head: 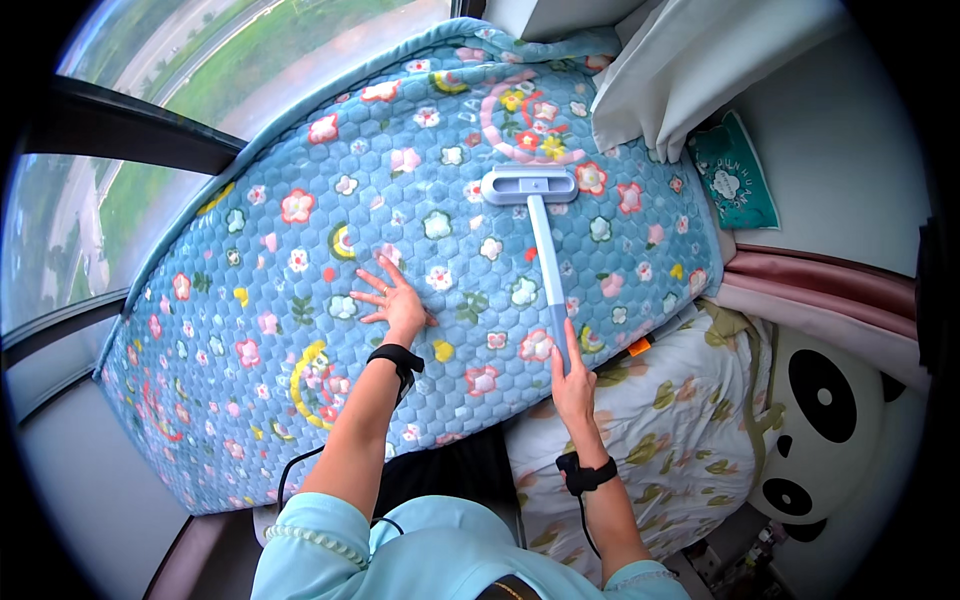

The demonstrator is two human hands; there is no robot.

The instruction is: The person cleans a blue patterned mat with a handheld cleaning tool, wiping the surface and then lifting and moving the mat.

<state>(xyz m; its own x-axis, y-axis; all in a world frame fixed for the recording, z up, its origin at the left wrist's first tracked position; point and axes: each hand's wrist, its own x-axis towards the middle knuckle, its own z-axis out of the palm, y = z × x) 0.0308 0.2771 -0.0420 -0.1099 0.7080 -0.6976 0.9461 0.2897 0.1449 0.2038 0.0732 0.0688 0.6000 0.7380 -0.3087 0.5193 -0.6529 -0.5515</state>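
Note:
A blue quilted mat [405, 202] printed with flowers and rainbows covers the window ledge before me. My right hand [574, 386] grips the lower handle of a pale blue long-handled brush [546, 247], which looks like a lint or window brush. Its wide oval head rests on the mat near a pink rainbow print, beyond my hand. My left hand [396, 306] lies on the mat to the left of the brush, fingers spread and holding nothing. A ring shows on one of its fingers. The underside of the brush head is hidden.
Window glass [217, 60] with a dark frame borders the mat at the left and far side. A white curtain [675, 67] hangs over its far right corner. Beside it lies a green printed packet [733, 176]. At right are leaf-patterned bedding [645, 435] and a panda-faced cushion [810, 420].

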